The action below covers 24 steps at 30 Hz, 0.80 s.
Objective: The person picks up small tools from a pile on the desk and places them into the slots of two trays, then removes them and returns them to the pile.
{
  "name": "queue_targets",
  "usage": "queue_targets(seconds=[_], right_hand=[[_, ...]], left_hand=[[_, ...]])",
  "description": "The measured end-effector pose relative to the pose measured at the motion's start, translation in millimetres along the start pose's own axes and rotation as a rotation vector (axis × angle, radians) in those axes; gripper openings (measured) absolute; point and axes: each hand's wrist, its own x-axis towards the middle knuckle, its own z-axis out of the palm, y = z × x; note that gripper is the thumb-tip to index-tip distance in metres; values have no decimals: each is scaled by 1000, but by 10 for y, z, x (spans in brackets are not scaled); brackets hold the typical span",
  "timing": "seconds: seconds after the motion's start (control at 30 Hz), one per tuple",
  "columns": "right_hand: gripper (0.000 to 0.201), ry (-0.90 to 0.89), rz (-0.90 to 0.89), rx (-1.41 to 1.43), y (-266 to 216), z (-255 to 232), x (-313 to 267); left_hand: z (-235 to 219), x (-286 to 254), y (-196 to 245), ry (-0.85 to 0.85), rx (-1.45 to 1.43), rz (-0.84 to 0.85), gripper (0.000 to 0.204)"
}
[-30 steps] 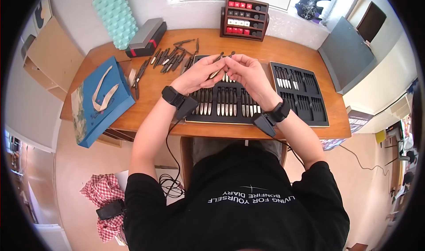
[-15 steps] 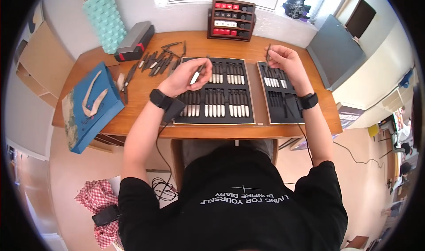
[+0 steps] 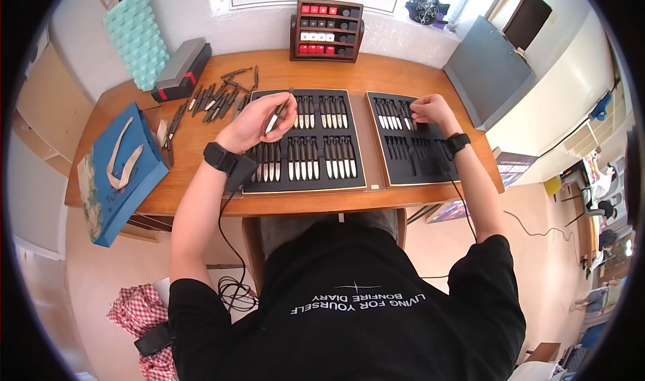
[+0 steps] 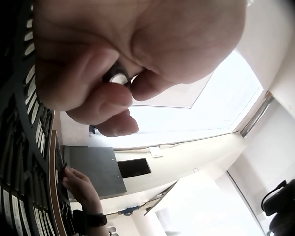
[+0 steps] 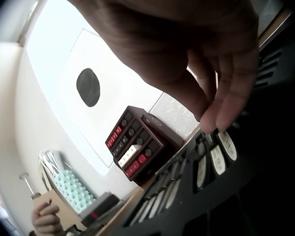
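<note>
Blue gift bag (image 3: pixel 114 173), teal textured vase (image 3: pixel 136 38), grey box (image 3: pixel 180 61), wooden cube rack (image 3: pixel 327 29) on the desk (image 3: pixel 201 139).

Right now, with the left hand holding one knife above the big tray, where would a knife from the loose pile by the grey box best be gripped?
Probably at the dark handle, pinched across its narrow sides from above. The loose knives lie flat on the wooden table, overlapping, so an outer one is easiest. The left hand already pinches its knife that way.

Head view looks steeply down over the wooden tabletop (image 3: pixel 376 72); both wrist views sit close under the palms, looking up, sharing the dark wooden rack of red and white blocks (image 5: pixel 135 147)
</note>
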Motion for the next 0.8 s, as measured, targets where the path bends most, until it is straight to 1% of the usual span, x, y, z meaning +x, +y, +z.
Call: queue_targets(seconds=[0.03, 0.07, 0.13, 0.17, 0.23, 0.27, 0.33, 0.37, 0.43, 0.47, 0.5, 0.57, 0.63, 0.7, 0.73, 0.77, 0.8], right_hand=[[17, -1, -24, -62, 27, 19, 22], [17, -2, -23, -62, 58, 39, 38], [13, 63, -90, -175, 109, 71, 55], [13, 64, -88, -175, 25, 99, -44], [12, 151, -197, -516, -126, 146, -243], [12, 153, -200, -515, -125, 162, -269], [11, 202, -508, -960, -100, 195, -305], [11, 201, -506, -957, -66, 222, -306], [10, 216, -806, -1270, 22, 301, -337], [9, 238, -846, -1369, 33, 341, -328], [9, 237, -835, -1364, 40, 368, -319], [9, 167, -855, -1440, -61, 405, -338], [9, 182, -880, -1432, -66, 431, -240], [8, 64, -860, -1473, -134, 420, -183], [10, 55, -771, -1462, -214, 417, -219], [10, 62, -777, -1463, -233, 383, -222], [11, 58, -672, -1349, -247, 301, -211]], left_hand=[[5, -4, 1, 2, -4, -1, 35], [0, -1, -1, 2, -4, -2, 35], [-8, 9, -11, -5, 20, 15, 35], [-3, 5, -17, -6, 19, 15, 35], [8, -1, -9, 4, 10, -4, 35], [14, -2, 4, 4, 12, -1, 35], [31, -10, 8, 4, 29, 4, 34], [34, -14, 4, 4, 29, 1, 34], [33, -8, 7, 0, 33, -1, 34], [38, -7, 12, -1, 32, -14, 34], [25, -3, 0, -7, 33, -24, 34], [-22, 10, -24, -42, -10, 12, 33], [-43, 19, -29, -45, -7, 14, 33], [-58, 19, -35, -29, -1, 14, 33], [-34, 11, 0, -63, -5, 16, 33], [6, 3, 14, -62, 0, 23, 33], [65, 1, 11, -3, 27, 45, 33]])
